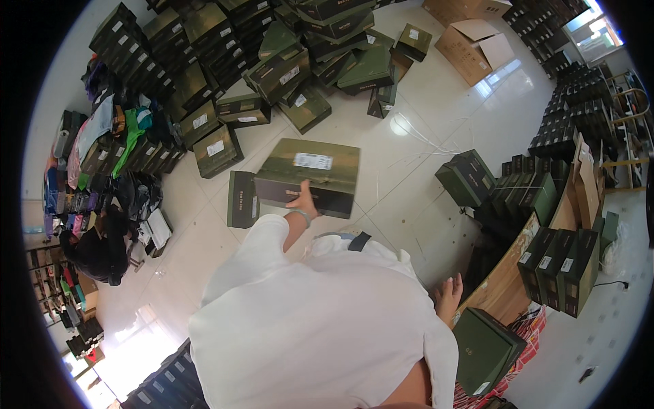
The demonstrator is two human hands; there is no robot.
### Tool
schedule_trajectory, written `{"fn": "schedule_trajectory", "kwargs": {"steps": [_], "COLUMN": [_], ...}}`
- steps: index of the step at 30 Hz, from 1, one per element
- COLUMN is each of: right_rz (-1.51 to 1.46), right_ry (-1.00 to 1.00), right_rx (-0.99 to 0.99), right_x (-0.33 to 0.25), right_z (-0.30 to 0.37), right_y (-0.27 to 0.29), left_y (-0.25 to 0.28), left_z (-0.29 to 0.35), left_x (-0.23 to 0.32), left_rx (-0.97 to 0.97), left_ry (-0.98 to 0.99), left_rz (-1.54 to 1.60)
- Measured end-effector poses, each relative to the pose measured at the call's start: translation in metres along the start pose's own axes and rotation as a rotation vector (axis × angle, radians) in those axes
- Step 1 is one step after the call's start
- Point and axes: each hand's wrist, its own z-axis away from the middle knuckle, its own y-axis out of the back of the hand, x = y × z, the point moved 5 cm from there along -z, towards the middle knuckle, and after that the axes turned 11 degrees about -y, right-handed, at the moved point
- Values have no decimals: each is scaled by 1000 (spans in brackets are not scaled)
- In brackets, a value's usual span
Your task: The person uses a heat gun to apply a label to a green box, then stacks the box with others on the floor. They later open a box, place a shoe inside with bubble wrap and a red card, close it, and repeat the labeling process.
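Note:
In front of me is a green and brown camouflage-patterned cardboard box (279,162), its top facing up with a white label on it. My left hand (304,200) grips its near side, thumb and fingers against the dark side panel. What supports the box underneath is hidden. A second, dark box (240,204) is just left of it, partly covered by it. My right hand (447,298) hangs out to the right beside the wooden table's edge, fingers apart and holding nothing.
Similar boxes (300,112) lie piled across the floor ahead. An opened brown carton (470,54) stands at far right. Along the right runs a wooden table (501,283) bearing boxes. Loose white straps (426,140) lie on the tiles. Another person (102,249) sits at far left.

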Motion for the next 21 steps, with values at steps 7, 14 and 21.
{"fn": "schedule_trajectory", "kwargs": {"steps": [7, 14, 21], "right_rz": [-35, -93, -192], "right_ry": [-1, -70, -135], "right_rx": [69, 50, 161], "right_x": [-11, -3, 52], "right_z": [-10, -4, 6], "right_y": [5, 22, 69], "left_y": [17, 10, -63], "left_z": [-46, -97, -6], "left_x": [105, 66, -100], "left_rx": [230, -437, -1006], "left_ry": [-286, -568, -468], "left_rz": [-233, -1659, -1766]}}
